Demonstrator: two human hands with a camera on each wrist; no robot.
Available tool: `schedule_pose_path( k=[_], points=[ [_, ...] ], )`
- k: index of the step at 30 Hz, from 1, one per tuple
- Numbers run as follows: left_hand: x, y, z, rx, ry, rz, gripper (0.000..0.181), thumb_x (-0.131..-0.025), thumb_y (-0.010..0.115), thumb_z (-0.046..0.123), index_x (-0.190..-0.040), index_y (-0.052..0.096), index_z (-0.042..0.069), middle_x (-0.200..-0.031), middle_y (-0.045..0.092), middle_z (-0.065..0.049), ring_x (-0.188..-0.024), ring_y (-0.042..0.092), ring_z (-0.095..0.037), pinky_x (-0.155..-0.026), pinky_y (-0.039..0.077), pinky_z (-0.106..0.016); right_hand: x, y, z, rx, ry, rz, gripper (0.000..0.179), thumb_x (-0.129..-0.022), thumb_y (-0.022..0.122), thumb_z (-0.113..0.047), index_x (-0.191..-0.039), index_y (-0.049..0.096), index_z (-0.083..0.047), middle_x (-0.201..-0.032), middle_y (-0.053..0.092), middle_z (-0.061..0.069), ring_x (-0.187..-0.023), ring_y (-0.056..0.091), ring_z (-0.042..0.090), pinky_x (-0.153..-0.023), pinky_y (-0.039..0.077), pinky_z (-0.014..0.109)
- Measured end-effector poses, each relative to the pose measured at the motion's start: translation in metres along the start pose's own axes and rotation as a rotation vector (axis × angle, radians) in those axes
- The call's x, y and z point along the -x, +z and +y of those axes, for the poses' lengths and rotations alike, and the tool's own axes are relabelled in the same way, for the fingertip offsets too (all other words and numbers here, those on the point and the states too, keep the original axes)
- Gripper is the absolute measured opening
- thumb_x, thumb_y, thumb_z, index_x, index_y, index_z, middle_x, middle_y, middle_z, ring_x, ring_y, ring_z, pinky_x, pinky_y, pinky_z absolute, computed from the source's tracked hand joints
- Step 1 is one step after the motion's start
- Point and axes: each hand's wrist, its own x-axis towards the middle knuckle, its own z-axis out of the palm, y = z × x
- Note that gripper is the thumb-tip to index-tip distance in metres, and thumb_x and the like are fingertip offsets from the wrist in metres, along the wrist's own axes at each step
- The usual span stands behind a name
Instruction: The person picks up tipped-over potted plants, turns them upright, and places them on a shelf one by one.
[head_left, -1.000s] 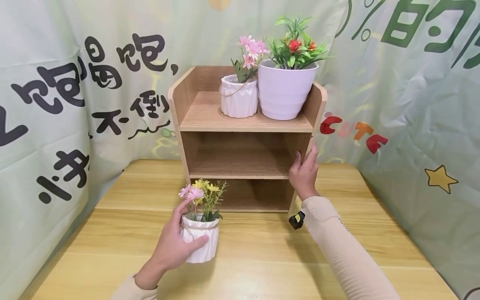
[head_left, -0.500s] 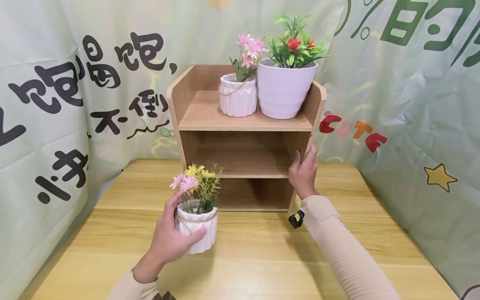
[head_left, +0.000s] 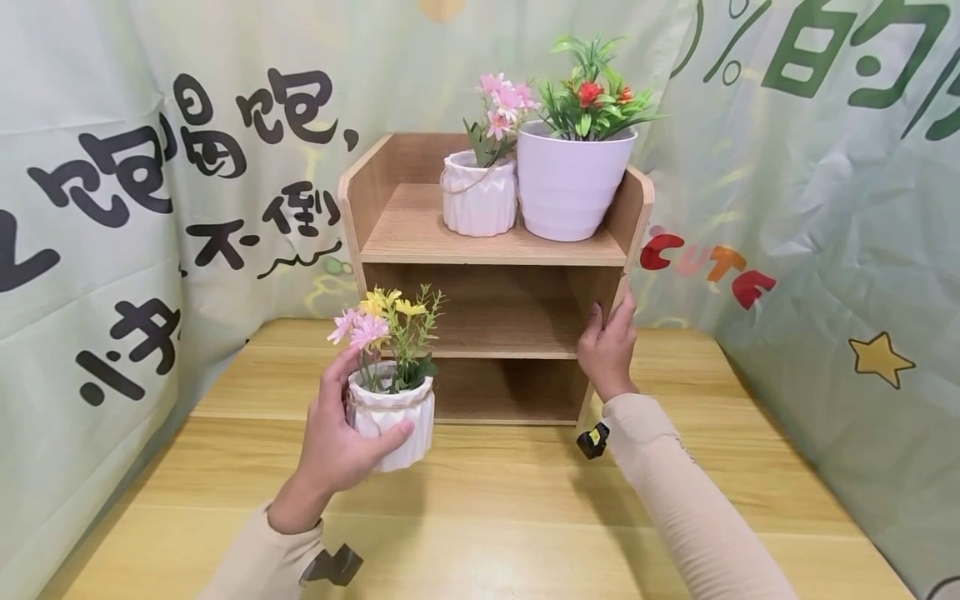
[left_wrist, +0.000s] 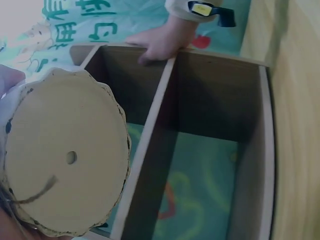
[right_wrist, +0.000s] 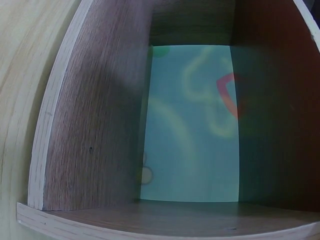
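My left hand (head_left: pixel 337 442) grips a small white ribbed flowerpot (head_left: pixel 397 433) with pink and yellow flowers, thumb across its front. The pot hangs above the table, before the left side of a three-level wooden shelf (head_left: pixel 408 233). Seen from the left wrist, the pot's round underside (left_wrist: pixel 70 130) shows a small hole and a loose bit of twine. My right hand (head_left: pixel 609 350) holds the front edge of the shelf's right side panel at middle height. From the right wrist, only a backless compartment (right_wrist: pixel 100 125) shows, not the hand.
On the shelf's top stand a small white pot with pink flowers (head_left: pixel 480 200) and a larger white pot with red flowers (head_left: pixel 573 187), side by side toward the right. A wooden table (head_left: pixel 487 508) lies beneath. Printed curtains (head_left: pixel 810 208) surround it.
My left hand has raised the flowerpot from low over the table to about the lower compartments' height, slightly leftward. The right hand stays on the shelf's side panel.
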Motion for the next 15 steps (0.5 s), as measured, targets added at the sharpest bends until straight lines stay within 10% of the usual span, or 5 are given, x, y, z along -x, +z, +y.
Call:
schedule_pose_path(
  k=[15],
  points=[
    [-0.031, 0.001, 0.008, 0.031, 0.084, 0.036, 0.097, -0.057, 0.085, 0.003, -0.140, 0.034, 0.000, -0.125, 0.057, -0.022, -0.104, 0.059, -0.034, -0.089, 0.049, -0.024, 0.001, -0.001, 0.000, 0.002, -0.002, -0.001, 0.047, -0.100, 0.048, -0.014, -0.140, 0.031, 0.002, -0.119, 0.054, 0.035, -0.108, 0.058, 0.047, -0.088, 0.047, 0.059]
  ],
)
